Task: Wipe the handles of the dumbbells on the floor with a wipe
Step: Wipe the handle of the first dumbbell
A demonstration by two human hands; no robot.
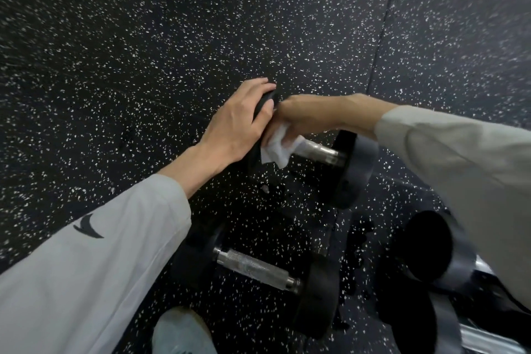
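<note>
— Where do we begin, on the left?

— Yes. Our left hand (238, 121) lies over the left head (265, 103) of the far dumbbell (349, 167), fingers bent around its top edge. We judge it is there to stop the dumbbell from rolling on the floor (143, 37) while the other hand rubs.

— And the wipe?

— The white wipe (277, 149) is wrapped around the left end of the handle (319, 151), just beside that head. Our right hand (304, 118) closes around it from above — the fingers themselves are hidden under the hand, so we cannot say how tightly, but the wipe is clearly held between hand and bar. The right part of the handle is bare metal, and we think it is not wiped yet.

— What lies nearer to us?

— A second dumbbell (316, 296) rests on the floor below the first one, well apart from both hands, its knurled handle (257, 267) uncovered. Further right, near the bottom right corner of the view, we see one more dark head (428, 247) with something shiny below it, partly hidden by our right sleeve (474, 181); it is too blurred to say more.

— So the next step?

— Probably to slide the wipe to the right along the bar, holding the head firm, then go to the nearer dumbbell.
</note>
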